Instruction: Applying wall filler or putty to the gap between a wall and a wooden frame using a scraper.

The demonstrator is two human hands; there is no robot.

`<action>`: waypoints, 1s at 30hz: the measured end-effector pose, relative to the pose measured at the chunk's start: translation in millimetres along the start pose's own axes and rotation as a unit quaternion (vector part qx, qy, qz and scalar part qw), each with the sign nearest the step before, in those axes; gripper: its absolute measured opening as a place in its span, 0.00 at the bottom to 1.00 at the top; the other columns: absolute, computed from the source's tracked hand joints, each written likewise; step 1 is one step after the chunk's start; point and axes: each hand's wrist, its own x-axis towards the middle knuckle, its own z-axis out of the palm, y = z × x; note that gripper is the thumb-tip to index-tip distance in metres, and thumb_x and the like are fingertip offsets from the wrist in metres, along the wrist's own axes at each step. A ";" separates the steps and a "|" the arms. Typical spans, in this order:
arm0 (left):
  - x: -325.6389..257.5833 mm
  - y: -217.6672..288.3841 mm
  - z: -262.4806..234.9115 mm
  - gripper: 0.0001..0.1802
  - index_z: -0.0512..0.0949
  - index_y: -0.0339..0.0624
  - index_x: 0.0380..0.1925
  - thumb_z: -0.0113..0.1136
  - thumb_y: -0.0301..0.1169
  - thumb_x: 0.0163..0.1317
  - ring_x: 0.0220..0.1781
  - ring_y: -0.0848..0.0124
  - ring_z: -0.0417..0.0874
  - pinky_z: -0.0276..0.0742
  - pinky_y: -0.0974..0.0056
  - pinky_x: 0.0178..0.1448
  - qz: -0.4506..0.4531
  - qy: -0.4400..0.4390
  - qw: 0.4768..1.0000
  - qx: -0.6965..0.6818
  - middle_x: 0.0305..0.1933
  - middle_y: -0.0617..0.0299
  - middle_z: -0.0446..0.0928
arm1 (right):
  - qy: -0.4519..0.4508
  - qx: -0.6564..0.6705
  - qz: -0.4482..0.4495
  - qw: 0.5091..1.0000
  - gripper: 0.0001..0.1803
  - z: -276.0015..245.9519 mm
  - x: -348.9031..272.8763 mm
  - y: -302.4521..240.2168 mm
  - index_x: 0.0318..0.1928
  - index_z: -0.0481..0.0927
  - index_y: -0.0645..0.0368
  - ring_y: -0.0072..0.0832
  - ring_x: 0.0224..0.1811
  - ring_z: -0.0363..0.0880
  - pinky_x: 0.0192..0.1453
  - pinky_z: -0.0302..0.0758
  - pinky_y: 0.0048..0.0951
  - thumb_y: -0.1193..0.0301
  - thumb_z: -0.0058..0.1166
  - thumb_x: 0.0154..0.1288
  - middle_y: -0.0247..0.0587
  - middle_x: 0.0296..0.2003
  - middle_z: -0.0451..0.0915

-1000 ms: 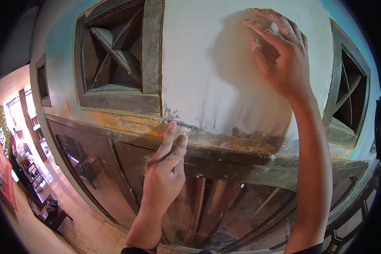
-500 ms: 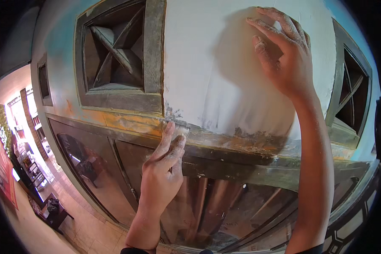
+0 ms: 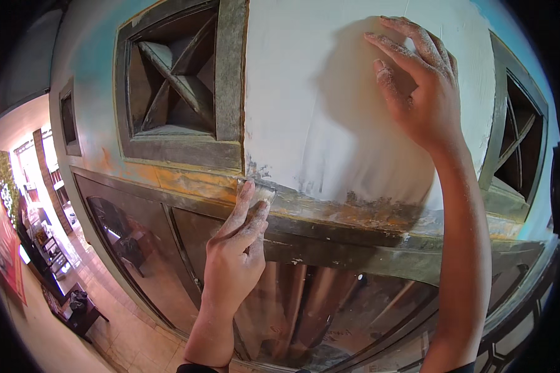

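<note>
- white wall panel straight ahead, between left vent and right vent, both dark, wood-framed, with crossed slats.
- left hand low, fingers clenched on thin pale flat piece, pale dust on fingertips.
- thin pale flat piece at lower left corner of panel, just below and right of left vent's bottom corner, by worn orange-and-grey strip; exact edge contact too small to tell.
- right hand raised high in front of panel, fingers released, curved and spread, dusty; cannot tell if touching panel.
- broad shadow across panel, left of right hand and down toward strip.
- dark beam under strip, reflective glass below that.
- dark smudges along panel's bottom edge.
- far left: tiled floor, bright opening beyond.
</note>
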 end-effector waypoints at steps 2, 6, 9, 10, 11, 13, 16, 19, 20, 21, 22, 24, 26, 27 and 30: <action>2.3 -1.1 -3.4 0.20 0.86 0.30 0.54 0.61 0.11 0.62 0.66 0.51 0.86 0.87 0.58 0.64 0.003 -0.003 1.000 0.008 0.74 0.44 0.75 | 0.002 0.008 -0.001 1.000 0.21 2.6 -0.6 -0.9 0.62 0.88 0.42 0.35 0.74 0.72 0.78 0.63 0.46 0.69 0.61 0.71 0.28 0.69 0.79; 6.9 -2.4 -2.1 0.21 0.86 0.30 0.55 0.61 0.10 0.61 0.66 0.51 0.86 0.87 0.58 0.63 0.029 0.001 0.999 0.017 0.74 0.43 0.75 | 0.000 0.001 0.000 1.000 0.21 -1.5 -0.6 0.1 0.62 0.88 0.41 0.35 0.74 0.72 0.78 0.63 0.46 0.69 0.61 0.70 0.28 0.69 0.79; 1.2 -5.4 -1.6 0.21 0.86 0.30 0.55 0.60 0.10 0.61 0.67 0.50 0.85 0.87 0.58 0.63 0.021 0.006 1.000 0.003 0.74 0.43 0.75 | -0.002 0.004 0.003 1.000 0.21 -1.0 0.3 -1.4 0.62 0.88 0.41 0.35 0.74 0.72 0.78 0.63 0.46 0.69 0.61 0.70 0.28 0.69 0.79; 2.7 -4.6 -1.4 0.21 0.86 0.30 0.55 0.60 0.10 0.61 0.67 0.50 0.85 0.87 0.58 0.63 0.021 0.006 1.000 0.002 0.74 0.43 0.75 | -0.003 0.003 0.000 1.000 0.21 -1.3 0.6 -1.1 0.62 0.88 0.41 0.35 0.74 0.72 0.78 0.63 0.46 0.69 0.61 0.70 0.28 0.70 0.78; 5.6 -2.7 -1.6 0.21 0.86 0.30 0.55 0.60 0.10 0.61 0.67 0.50 0.85 0.87 0.59 0.63 0.011 0.006 1.000 0.000 0.74 0.43 0.75 | -0.004 0.002 -0.001 1.000 0.21 -1.8 0.3 -1.0 0.62 0.88 0.41 0.35 0.74 0.72 0.78 0.63 0.46 0.69 0.61 0.70 0.28 0.70 0.78; 8.3 0.7 -2.8 0.21 0.86 0.29 0.55 0.60 0.10 0.61 0.67 0.50 0.85 0.87 0.59 0.63 0.000 0.009 1.000 0.003 0.73 0.43 0.75 | 0.001 0.006 0.003 1.000 0.21 -0.8 0.4 -0.8 0.62 0.88 0.42 0.35 0.74 0.72 0.78 0.63 0.45 0.69 0.61 0.70 0.28 0.69 0.78; 8.7 2.5 -2.3 0.22 0.86 0.29 0.55 0.59 0.09 0.61 0.68 0.50 0.84 0.87 0.58 0.63 0.002 0.001 1.000 0.021 0.73 0.43 0.75 | -0.001 0.009 0.004 1.000 0.21 -1.0 -0.3 0.5 0.62 0.88 0.42 0.35 0.73 0.73 0.78 0.63 0.45 0.69 0.61 0.70 0.29 0.69 0.79; 8.2 2.1 -1.3 0.22 0.86 0.29 0.55 0.59 0.09 0.61 0.68 0.50 0.84 0.87 0.59 0.63 -0.023 0.004 1.000 -0.009 0.73 0.43 0.75 | 0.000 0.006 0.005 1.000 0.20 -0.2 1.5 -1.3 0.61 0.88 0.42 0.36 0.73 0.73 0.78 0.63 0.45 0.69 0.61 0.70 0.29 0.69 0.79; 10.6 3.3 -3.5 0.22 0.86 0.29 0.55 0.59 0.09 0.60 0.68 0.50 0.84 0.87 0.59 0.63 -0.015 0.002 1.000 -0.002 0.74 0.43 0.75 | 0.001 0.006 0.006 1.000 0.20 -0.1 0.7 -1.3 0.61 0.88 0.42 0.36 0.73 0.73 0.78 0.63 0.45 0.69 0.61 0.70 0.29 0.69 0.79; 12.0 4.2 -4.3 0.22 0.86 0.29 0.54 0.59 0.09 0.60 0.67 0.50 0.85 0.87 0.59 0.63 -0.006 0.000 1.000 0.004 0.74 0.43 0.75 | 0.003 0.002 0.004 1.000 0.20 0.1 -0.1 -0.9 0.61 0.88 0.42 0.36 0.73 0.73 0.78 0.63 0.46 0.69 0.61 0.70 0.29 0.69 0.79; 11.7 3.3 -3.6 0.22 0.86 0.29 0.54 0.59 0.09 0.60 0.67 0.50 0.85 0.87 0.59 0.63 -0.006 0.000 1.000 0.004 0.74 0.43 0.75 | 0.005 -0.001 0.001 1.000 0.20 0.1 -0.8 -0.4 0.61 0.88 0.42 0.36 0.73 0.73 0.77 0.64 0.46 0.69 0.61 0.71 0.29 0.69 0.79; 9.7 0.0 -2.3 0.22 0.86 0.29 0.54 0.59 0.09 0.60 0.67 0.50 0.85 0.87 0.59 0.63 0.011 0.003 1.000 0.024 0.74 0.43 0.75 | 0.003 0.002 0.002 1.000 0.20 -0.9 -0.2 0.2 0.61 0.88 0.42 0.36 0.73 0.73 0.78 0.63 0.46 0.69 0.61 0.70 0.29 0.69 0.79; 2.9 -1.7 -3.3 0.22 0.86 0.29 0.54 0.59 0.09 0.60 0.67 0.50 0.85 0.87 0.58 0.64 0.013 0.001 1.000 0.015 0.73 0.43 0.75 | 0.003 0.006 0.003 1.000 0.20 -2.3 1.3 -0.7 0.61 0.88 0.43 0.36 0.73 0.73 0.78 0.63 0.46 0.69 0.61 0.70 0.29 0.69 0.79; 0.8 -3.2 -3.1 0.22 0.86 0.29 0.54 0.59 0.09 0.60 0.67 0.50 0.85 0.87 0.58 0.64 0.015 -0.001 1.000 0.004 0.73 0.43 0.75 | 0.002 0.004 0.004 1.000 0.20 -1.9 1.2 -2.1 0.61 0.88 0.42 0.36 0.73 0.73 0.78 0.63 0.46 0.69 0.61 0.70 0.28 0.69 0.79; 6.5 3.1 -1.9 0.21 0.86 0.29 0.54 0.59 0.09 0.60 0.67 0.50 0.85 0.87 0.59 0.63 -0.029 0.000 0.999 -0.017 0.73 0.43 0.75 | -0.001 0.004 0.010 1.000 0.20 -1.5 0.2 -2.3 0.61 0.88 0.42 0.36 0.73 0.73 0.78 0.63 0.46 0.69 0.61 0.70 0.28 0.69 0.79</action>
